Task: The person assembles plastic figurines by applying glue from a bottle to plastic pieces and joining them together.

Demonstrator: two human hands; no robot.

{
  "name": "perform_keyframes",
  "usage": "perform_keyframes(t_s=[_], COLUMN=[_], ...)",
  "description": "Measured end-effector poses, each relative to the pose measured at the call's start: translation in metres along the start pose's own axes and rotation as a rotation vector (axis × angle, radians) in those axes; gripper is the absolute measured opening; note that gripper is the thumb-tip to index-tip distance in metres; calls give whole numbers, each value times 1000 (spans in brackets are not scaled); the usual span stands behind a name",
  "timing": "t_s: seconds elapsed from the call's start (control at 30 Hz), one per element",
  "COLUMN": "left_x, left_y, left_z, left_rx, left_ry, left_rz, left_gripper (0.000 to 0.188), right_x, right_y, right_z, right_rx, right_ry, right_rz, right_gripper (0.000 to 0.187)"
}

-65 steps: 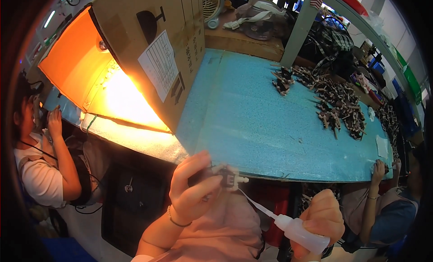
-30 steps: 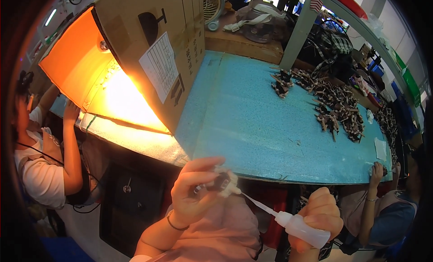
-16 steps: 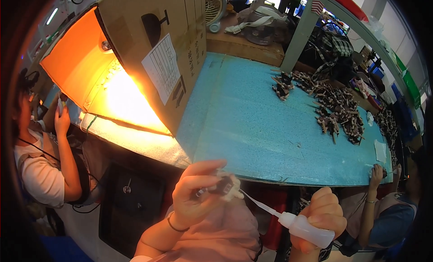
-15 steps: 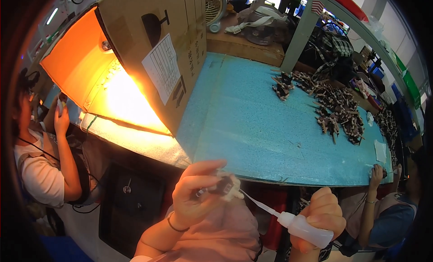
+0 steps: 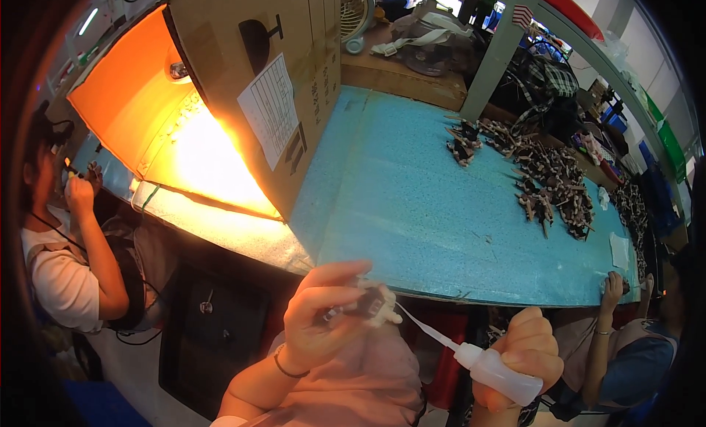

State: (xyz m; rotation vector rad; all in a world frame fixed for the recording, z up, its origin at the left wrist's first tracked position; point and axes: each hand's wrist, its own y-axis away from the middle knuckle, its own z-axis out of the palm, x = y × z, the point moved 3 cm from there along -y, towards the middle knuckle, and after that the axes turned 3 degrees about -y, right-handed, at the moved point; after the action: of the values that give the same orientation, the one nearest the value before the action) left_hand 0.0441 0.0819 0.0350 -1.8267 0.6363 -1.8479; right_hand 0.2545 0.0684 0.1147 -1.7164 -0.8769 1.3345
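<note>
My left hand (image 5: pixel 316 317) is closed on a small toy figure (image 5: pixel 375 305), pinched between thumb and fingers. The figure has a dark middle and pale, knobby parts at its right end. In my right hand (image 5: pixel 528 346) is a white squeeze bottle (image 5: pixel 493 372), gripped in a fist and tilted, with its long thin nozzle (image 5: pixel 429 330) pointing up and left. The nozzle tip lies right beside the pale end of the figure; whether they touch I cannot tell. Both hands are in front of the near edge of the blue tabletop (image 5: pixel 382 199).
A cardboard box (image 5: pixel 294 74) stands at the left, its opening lit by a bright lamp (image 5: pixel 178 70). Many similar figures (image 5: pixel 555 177) lie piled at the right. A black tray (image 5: pixel 213 353) is low on the left. Co-workers sit at left (image 5: pixel 66 280) and right (image 5: pixel 625 353).
My hands, the figure and the bottle have hardly moved. At the left, the co-worker's hands have shifted nearer the head. The whole view has tilted slightly.
</note>
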Motion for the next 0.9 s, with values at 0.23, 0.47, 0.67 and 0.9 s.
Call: perform_keyframes(t_s=[0.23,0.47,0.67,0.9], left_x=[1,-5,-13,-14], left_y=[2,5,18,43], left_z=[-2,-9,-16,-24], left_rx=[16,72,279,376], left_ry=[-25,-50,95,248], left_rz=[-27,-61,-209,-400], left_gripper=[41,39,32,47], right_x=[-3,19,103,199], right_y=[2,-5,25,20], right_z=[0,-10,22,56], right_rx=[-81,-197,137,-7], right_ry=[52,-208,-185,180], right_rz=[6,157,779,591], right_gripper=[49,55,33,32])
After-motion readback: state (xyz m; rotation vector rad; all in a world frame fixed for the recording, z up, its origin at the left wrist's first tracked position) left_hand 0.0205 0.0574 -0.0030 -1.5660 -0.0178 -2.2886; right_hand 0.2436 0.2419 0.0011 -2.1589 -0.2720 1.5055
